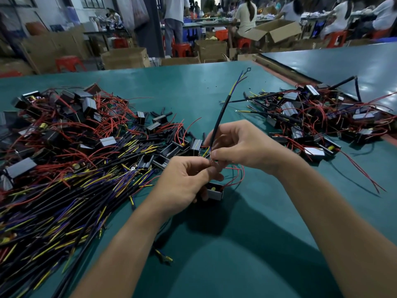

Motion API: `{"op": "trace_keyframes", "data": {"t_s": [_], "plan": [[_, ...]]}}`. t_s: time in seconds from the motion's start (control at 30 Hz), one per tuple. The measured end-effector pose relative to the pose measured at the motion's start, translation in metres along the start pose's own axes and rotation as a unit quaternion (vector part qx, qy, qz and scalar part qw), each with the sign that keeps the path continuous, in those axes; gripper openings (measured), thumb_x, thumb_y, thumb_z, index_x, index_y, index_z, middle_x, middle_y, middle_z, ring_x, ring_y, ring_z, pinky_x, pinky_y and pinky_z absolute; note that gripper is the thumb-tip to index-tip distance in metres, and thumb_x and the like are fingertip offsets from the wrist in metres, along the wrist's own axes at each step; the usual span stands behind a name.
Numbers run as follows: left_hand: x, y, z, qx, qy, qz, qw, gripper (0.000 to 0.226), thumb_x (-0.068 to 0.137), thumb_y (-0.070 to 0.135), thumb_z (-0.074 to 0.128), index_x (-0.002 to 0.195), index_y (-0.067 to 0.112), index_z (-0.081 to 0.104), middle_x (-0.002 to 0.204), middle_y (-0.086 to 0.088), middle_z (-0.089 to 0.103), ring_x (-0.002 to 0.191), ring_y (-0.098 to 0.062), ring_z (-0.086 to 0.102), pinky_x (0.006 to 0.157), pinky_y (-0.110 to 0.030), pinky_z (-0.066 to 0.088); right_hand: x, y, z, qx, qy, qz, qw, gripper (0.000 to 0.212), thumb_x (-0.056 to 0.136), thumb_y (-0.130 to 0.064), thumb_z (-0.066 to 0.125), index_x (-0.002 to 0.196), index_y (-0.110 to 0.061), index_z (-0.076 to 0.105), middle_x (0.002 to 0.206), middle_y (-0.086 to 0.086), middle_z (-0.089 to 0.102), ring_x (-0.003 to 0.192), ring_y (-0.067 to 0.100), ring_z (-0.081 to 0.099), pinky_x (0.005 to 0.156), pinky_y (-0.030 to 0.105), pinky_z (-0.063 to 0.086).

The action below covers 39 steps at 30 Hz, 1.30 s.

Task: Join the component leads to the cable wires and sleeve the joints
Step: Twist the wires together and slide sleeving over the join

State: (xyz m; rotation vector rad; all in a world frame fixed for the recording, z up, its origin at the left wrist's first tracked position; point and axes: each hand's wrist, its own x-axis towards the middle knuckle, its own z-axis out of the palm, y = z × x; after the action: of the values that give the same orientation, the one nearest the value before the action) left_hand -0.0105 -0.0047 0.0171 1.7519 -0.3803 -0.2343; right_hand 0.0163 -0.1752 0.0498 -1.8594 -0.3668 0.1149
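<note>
Green table (247,244): cable (217,123) end between left grip (184,179) and right grip (242,145).

no readable text, no labels, brands, numbers or signs legible anywhere, background boxes too blurred to tell any print

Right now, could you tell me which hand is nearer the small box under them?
Left. The left hand grips the box with its lower fingers; the right hand is higher up, apart from it, pinching the black cable.
</note>
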Motion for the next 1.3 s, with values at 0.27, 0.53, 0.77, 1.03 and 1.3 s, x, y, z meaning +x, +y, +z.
{"op": "trace_keyframes", "data": {"t_s": [0.27, 0.53, 0.77, 1.03, 1.3], "plan": [[-0.0004, 0.0031, -0.0056, -0.071, 0.004, -0.034, 0.997, 0.021, 0.097, 0.013, 0.052, 0.095, 0.005, 0.072, 0.092, -0.008, 0.076, 0.046, -0.012, 0.056, 0.042, -0.018, 0.043, -0.0013, -0.0037, -0.0005, -0.011, 0.008, 0.000, 1.000, 0.023, 0.083, 0.014, 0.060, 0.087, -0.007, 0.067, 0.062, 0.005, 0.064, 0.048, 0.010, 0.055, 0.047, 0.014, 0.042], [-0.0018, 0.0039, -0.0027, -0.031, 0.050, 0.005, 0.998, 0.019, 0.087, 0.020, 0.067, 0.081, 0.003, 0.074, 0.065, -0.014, 0.068, 0.044, -0.017, 0.053, 0.042, -0.021, 0.042, -0.0001, 0.0005, 0.0009, -0.019, 0.000, -0.012, 1.000, 0.022, 0.082, 0.013, 0.060, 0.090, -0.006, 0.068, 0.068, 0.010, 0.066, 0.061, 0.021, 0.059, 0.061, 0.030, 0.052], [-0.0004, 0.0063, -0.0042, -0.063, 0.057, -0.014, 0.996, 0.023, 0.097, 0.010, 0.053, 0.082, 0.006, 0.070, 0.081, -0.010, 0.075, 0.041, -0.017, 0.056, 0.039, -0.020, 0.042, 0.0007, 0.0008, -0.0027, -0.026, -0.013, -0.017, 0.999, 0.018, 0.082, 0.009, 0.066, 0.089, -0.007, 0.068, 0.068, 0.008, 0.067, 0.058, 0.018, 0.058, 0.058, 0.025, 0.051], [-0.0002, 0.0051, -0.0040, -0.055, 0.097, 0.016, 0.994, 0.014, 0.087, 0.014, 0.068, 0.078, 0.005, 0.068, 0.074, -0.010, 0.074, 0.037, -0.016, 0.056, 0.038, -0.019, 0.040, -0.0003, 0.0021, -0.0010, -0.023, -0.018, -0.031, 0.999, 0.015, 0.083, 0.008, 0.066, 0.094, -0.002, 0.067, 0.073, 0.012, 0.068, 0.067, 0.025, 0.059, 0.061, 0.030, 0.052], [0.0024, 0.0025, -0.0082, -0.055, 0.116, 0.025, 0.991, 0.010, 0.086, 0.008, 0.069, 0.075, 0.007, 0.069, 0.067, -0.010, 0.072, 0.037, -0.014, 0.053, 0.040, -0.020, 0.042, -0.0010, 0.0021, -0.0003, -0.016, -0.036, -0.034, 0.999, 0.022, 0.083, 0.009, 0.067, 0.086, -0.013, 0.066, 0.068, 0.005, 0.068, 0.060, 0.017, 0.059, 0.057, 0.026, 0.050]]}}
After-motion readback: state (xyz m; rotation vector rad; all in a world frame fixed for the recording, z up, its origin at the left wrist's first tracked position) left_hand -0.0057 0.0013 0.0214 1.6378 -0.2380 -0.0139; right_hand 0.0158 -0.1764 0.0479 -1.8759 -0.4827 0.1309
